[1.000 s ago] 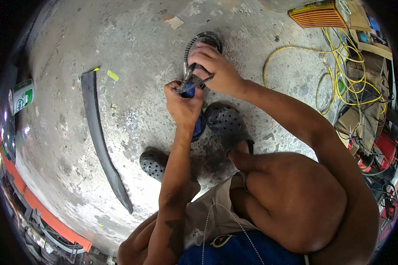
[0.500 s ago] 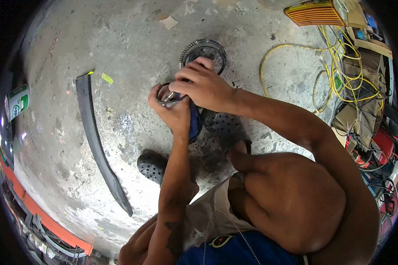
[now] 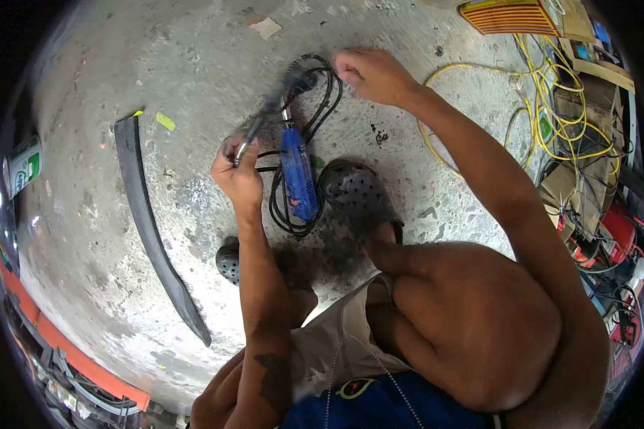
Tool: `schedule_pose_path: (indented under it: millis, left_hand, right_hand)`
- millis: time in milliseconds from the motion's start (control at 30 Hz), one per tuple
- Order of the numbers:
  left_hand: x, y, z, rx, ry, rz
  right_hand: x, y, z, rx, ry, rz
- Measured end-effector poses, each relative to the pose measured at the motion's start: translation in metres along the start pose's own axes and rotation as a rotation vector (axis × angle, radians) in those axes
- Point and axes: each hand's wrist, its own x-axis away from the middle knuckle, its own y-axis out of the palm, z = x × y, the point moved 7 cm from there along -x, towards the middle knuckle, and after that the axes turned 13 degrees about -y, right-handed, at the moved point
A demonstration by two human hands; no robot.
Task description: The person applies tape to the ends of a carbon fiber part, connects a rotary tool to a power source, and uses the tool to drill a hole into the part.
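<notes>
A blue rotary tool [image 3: 298, 171] lies on the concrete floor between my shoes, its black cord looped around it. From its upper end a dark flexible shaft [image 3: 273, 100] curves over toward the left, blurred by motion. My left hand [image 3: 240, 171] is closed on the metal handpiece [image 3: 246, 146] at the end of that shaft. Up and to the right, my right hand [image 3: 365, 74] is held beside the cord loop with its fingers curled together; whether anything is in them is hidden.
A long dark textured strip [image 3: 144, 207] lies on the floor at the left. Yellow cable [image 3: 533, 107] is coiled at the right, near cardboard and an orange-grilled box [image 3: 509, 17]. My shoes [image 3: 354, 191] stand close to the tool. A can [image 3: 24, 168] is at the far left.
My hands have moved apart, the right one up and to the right, the left one slightly left. The shaft is now stretched out from its coil, and the blue tool is uncovered.
</notes>
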Motion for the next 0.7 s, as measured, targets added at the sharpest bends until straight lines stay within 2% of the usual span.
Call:
schedule_pose_path:
  millis: [33, 100, 167, 200, 233, 300, 333, 367, 433, 467, 567, 600, 633, 700]
  left_hand:
    - [-0.003, -0.002, -0.007, 0.084, -0.078, -0.024]
    - [-0.006, 0.002, 0.002, 0.145, -0.077, 0.000]
    - [-0.011, 0.003, 0.002, 0.424, -0.144, -0.164]
    - [-0.011, 0.005, 0.009, 0.421, -0.133, -0.178]
    - [-0.012, 0.005, 0.011, 0.420, -0.130, -0.171]
    - [-0.011, 0.012, 0.014, 0.532, -0.148, -0.272]
    - [-0.010, 0.014, 0.015, 0.547, -0.145, -0.249]
    - [-0.008, 0.015, 0.017, 0.542, -0.150, -0.252]
    - [-0.005, 0.019, 0.025, 0.668, -0.140, -0.329]
    - [-0.003, 0.021, 0.028, 0.667, -0.138, -0.332]
    - [0.002, 0.030, 0.043, 0.714, -0.110, -0.405]
    - [0.004, 0.033, 0.049, 0.714, -0.108, -0.465]
    - [0.007, 0.035, 0.055, 0.713, -0.106, -0.524]
    - [0.005, 0.028, 0.073, 0.743, -0.123, -0.487]
  right_hand:
    - [0.006, 0.001, 0.003, -0.001, 0.001, 0.001]
    - [0.014, -0.017, -0.013, -0.297, -0.173, 0.320]
    - [0.015, -0.024, -0.025, -0.368, -0.141, 0.383]
    - [0.015, -0.028, -0.032, -0.438, -0.101, 0.449]
    - [0.013, -0.025, -0.043, -0.440, -0.108, 0.447]
    - [0.007, -0.008, -0.067, -0.383, -0.078, 0.304]
    - [0.004, 0.000, -0.074, -0.409, 0.014, 0.219]
    - [-0.001, 0.007, -0.081, -0.414, 0.019, 0.221]
    - [-0.001, 0.043, -0.071, -0.606, 0.366, 0.161]
    - [-0.004, 0.057, -0.073, -0.571, 0.279, 0.274]
    - [0.005, 0.066, -0.085, -0.508, 0.353, 0.366]
    - [0.007, 0.073, -0.087, -0.742, 0.396, 0.363]
    - [0.010, 0.072, -0.090, -0.740, 0.394, 0.355]
    - [0.021, 0.071, -0.092, -1.289, 0.493, 0.538]
